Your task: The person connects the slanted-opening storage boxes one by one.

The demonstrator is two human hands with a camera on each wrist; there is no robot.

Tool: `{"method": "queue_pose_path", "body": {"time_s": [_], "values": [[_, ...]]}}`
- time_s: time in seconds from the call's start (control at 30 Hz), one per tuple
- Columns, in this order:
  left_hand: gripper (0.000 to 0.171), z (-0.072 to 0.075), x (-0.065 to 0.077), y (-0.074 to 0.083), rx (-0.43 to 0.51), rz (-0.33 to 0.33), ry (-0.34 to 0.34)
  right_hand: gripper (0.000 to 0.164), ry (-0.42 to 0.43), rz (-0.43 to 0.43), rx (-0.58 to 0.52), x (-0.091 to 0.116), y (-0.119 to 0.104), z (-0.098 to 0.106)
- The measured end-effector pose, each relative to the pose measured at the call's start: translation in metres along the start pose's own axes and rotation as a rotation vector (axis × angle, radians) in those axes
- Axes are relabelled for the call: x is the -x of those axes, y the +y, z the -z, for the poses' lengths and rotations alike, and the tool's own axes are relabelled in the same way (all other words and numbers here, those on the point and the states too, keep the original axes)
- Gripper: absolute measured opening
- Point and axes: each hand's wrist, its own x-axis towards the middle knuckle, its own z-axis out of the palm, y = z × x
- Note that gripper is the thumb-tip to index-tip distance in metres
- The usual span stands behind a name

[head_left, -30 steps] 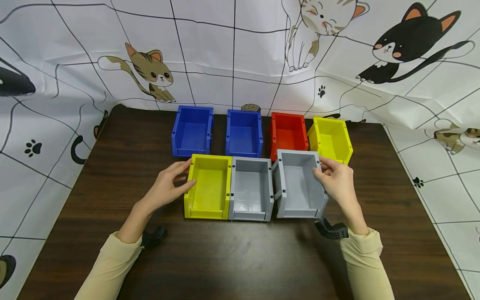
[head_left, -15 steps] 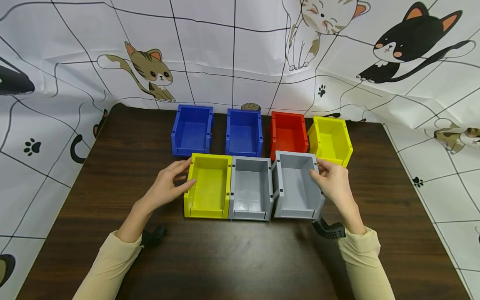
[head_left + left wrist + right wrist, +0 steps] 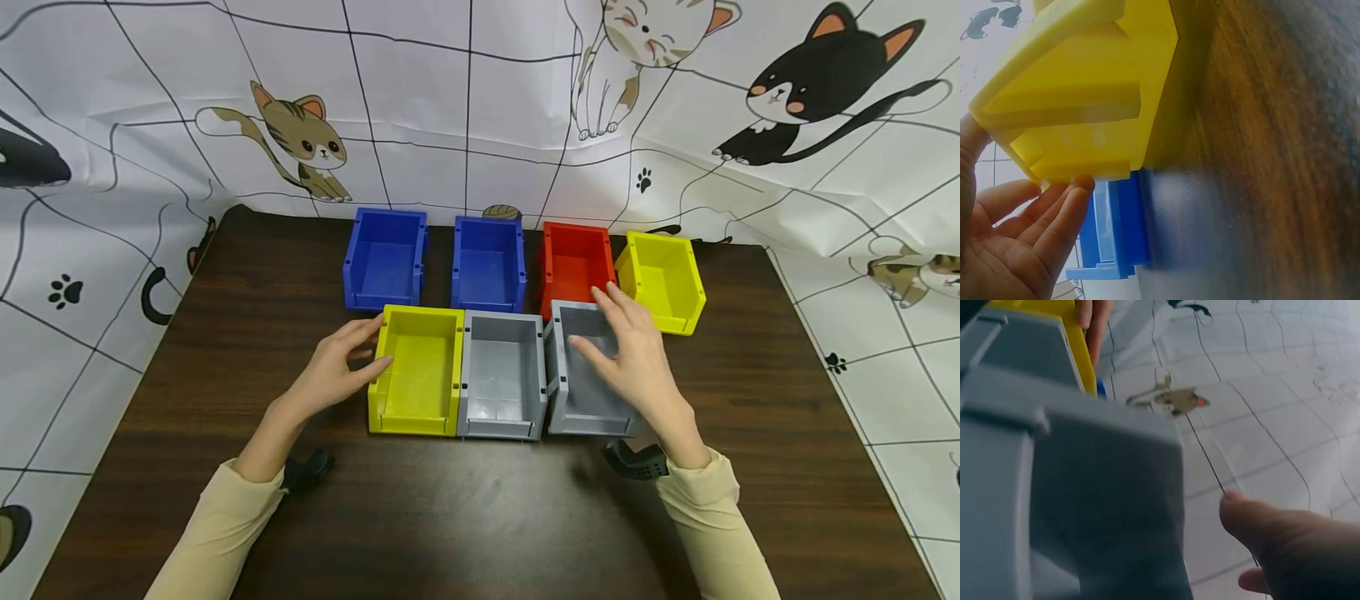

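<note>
The right hand (image 3: 637,358) has let go of the right grey bin (image 3: 592,408): half a second ago its thumb and fingers gripped that bin's right wall, and now they are spread wide above the bin, holding nothing. The right wrist view shows the thumb apart from the wall. Over the last second the bin has shifted slightly left; it now stands on the bench (image 3: 450,517) just beside the middle grey bin (image 3: 502,375), slightly turned.

The left hand (image 3: 333,362) has kept its place at the front yellow bin (image 3: 416,375), lightly pinching its left wall, thumb over the rim and fingertips against the outside. The fingers are only slightly bent, with a gap between them and the thumb. This bin touches the middle grey bin.

Behind this row, unmoved, stand the left blue bin (image 3: 385,258), the second blue bin (image 3: 489,267), the red bin (image 3: 576,262) and the back yellow bin (image 3: 660,283).
</note>
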Motion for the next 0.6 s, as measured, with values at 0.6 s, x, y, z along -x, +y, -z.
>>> {"method": "queue_pose_path", "body": {"time_s": [0.6], "values": [[0.062,0.000,0.000,0.000,0.009,0.006,0.000,0.071,-0.236,0.071,0.176,-0.006,-0.020,-0.017]]}}
